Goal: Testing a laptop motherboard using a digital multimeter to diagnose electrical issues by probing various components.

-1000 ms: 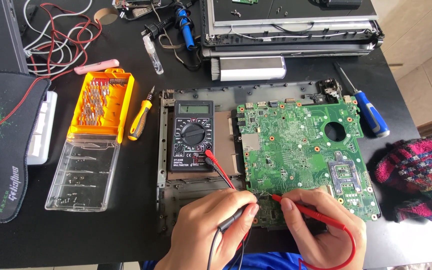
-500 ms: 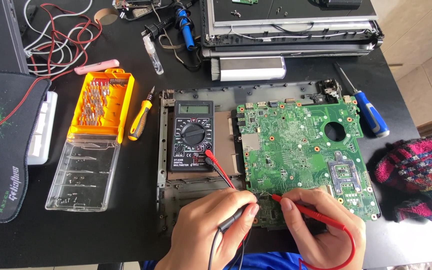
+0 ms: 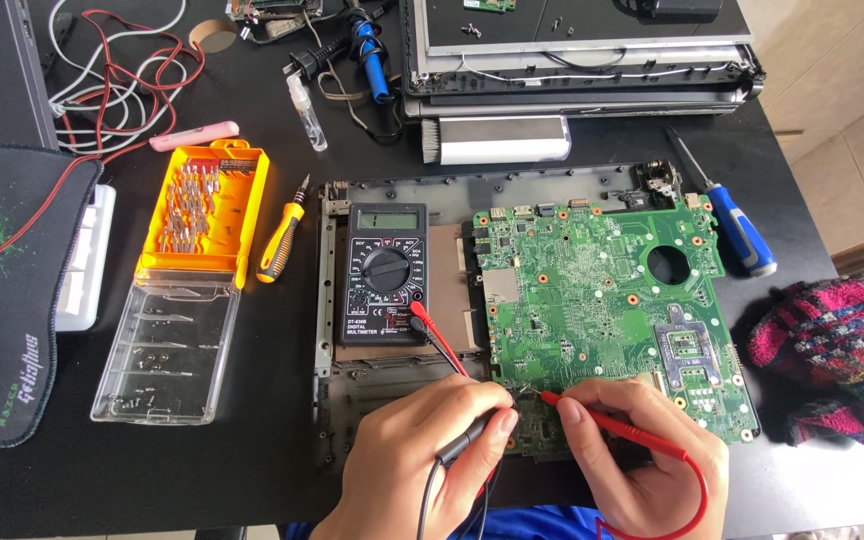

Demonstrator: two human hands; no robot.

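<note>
Black counter (image 3: 252,470) is cluttered, beige tile floor at right. Left hand (image 3: 422,460) fingers pinch black probe (image 3: 467,445), right hand (image 3: 642,450) fingers pinch red probe (image 3: 602,425); both tips on green board (image 3: 602,290) beside multimeter (image 3: 385,272).

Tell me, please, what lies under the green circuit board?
The green circuit board rests on a dark laptop base frame, whose edge shows above and to its left, beside the black multimeter. The board covers whatever lies directly beneath it, and both hands hide its lower edge.

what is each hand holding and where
Left hand pinches the thin black plastic meter probe along its shaft near the tip; right hand pinches the thin red plastic probe likewise.
</note>
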